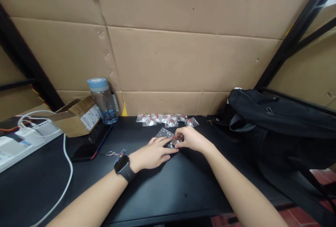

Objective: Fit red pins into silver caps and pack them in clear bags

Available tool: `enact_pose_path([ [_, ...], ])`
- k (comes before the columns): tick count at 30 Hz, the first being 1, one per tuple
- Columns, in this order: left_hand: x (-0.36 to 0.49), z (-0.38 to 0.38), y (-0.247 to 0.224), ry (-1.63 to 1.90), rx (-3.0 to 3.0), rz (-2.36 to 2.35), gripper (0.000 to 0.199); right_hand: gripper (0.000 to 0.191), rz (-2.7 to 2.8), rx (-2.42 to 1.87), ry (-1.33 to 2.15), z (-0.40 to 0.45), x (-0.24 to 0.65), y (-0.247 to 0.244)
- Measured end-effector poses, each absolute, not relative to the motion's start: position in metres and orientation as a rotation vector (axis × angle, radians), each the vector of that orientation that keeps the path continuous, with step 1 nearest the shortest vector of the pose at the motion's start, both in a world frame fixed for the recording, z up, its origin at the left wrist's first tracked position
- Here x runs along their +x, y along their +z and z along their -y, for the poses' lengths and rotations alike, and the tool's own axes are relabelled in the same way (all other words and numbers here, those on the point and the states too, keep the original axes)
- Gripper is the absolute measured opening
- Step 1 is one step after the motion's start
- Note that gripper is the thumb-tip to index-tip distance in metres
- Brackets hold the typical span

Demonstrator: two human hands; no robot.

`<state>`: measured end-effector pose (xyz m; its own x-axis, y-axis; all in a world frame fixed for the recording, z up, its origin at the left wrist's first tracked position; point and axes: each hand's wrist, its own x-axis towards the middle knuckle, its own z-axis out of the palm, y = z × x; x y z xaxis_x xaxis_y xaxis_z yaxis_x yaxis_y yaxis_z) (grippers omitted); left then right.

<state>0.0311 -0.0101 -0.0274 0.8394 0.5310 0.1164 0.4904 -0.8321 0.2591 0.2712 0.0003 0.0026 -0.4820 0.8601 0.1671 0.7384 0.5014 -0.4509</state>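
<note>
Head view: left hand (pixel 154 152) lies open on clear plastic bag (pixel 163 133); right hand (pixel 190 138), nearly closed, pinches small red-and-clear item (pixel 175 140) (partly hidden)

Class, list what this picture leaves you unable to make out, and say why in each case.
All in the head view:
- Small item: shape mostly hidden by the right hand.
- Clear bag: partly covered by fingers of the left hand.
- Box: inside hidden by its walls and flaps.
- Label: print too small and blurred.
- Power strip: cut off by the left edge.
</note>
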Motion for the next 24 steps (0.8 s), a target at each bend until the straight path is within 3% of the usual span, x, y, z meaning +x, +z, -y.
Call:
enact_pose_path([
  [13,0.029,0.007,-0.028,0.264,2.763,-0.784,0.05,0.027,2.418,-1.326,0.603,0.0,0.281,0.007],
  [24,0.028,0.006,-0.027,0.249,2.769,-0.769,0.047,0.023,2.378,-1.367,0.483,-0.002,0.276,0.002],
])
